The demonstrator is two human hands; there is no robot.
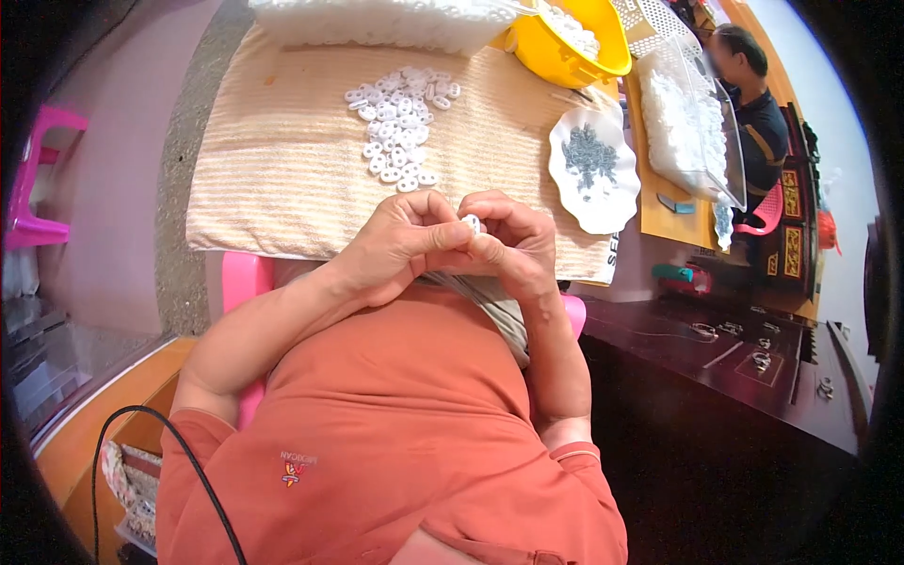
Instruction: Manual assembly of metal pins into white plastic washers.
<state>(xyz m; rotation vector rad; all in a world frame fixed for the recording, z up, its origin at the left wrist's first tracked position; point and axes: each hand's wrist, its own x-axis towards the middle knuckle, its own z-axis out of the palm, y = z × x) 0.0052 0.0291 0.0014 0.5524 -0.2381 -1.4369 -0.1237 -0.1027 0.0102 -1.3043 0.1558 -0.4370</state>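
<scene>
Between my hands, in front of my waist, is a small white plastic piece with dark holes (472, 223), like a two-hole cord stopper. My left hand (414, 231) pinches it from the left with thumb and finger. From the right, the thumb and fingers of my right hand (516, 243) also close on it. Just beyond my hands, a loose pile of similar white two-hole pieces (400, 127) lies on a striped beige towel (273, 151). To the right, a white scalloped dish (610, 205) holds many tiny grey metal parts, perhaps springs.
A clear bin of white pieces (386, 26) stands at the towel's far edge, beside a yellow basket (556, 71). Farther right are another clear bin (734, 155) and a seated person (761, 113). A pink stool (42, 179) stands at left; a black cable (188, 452) hangs lower left.
</scene>
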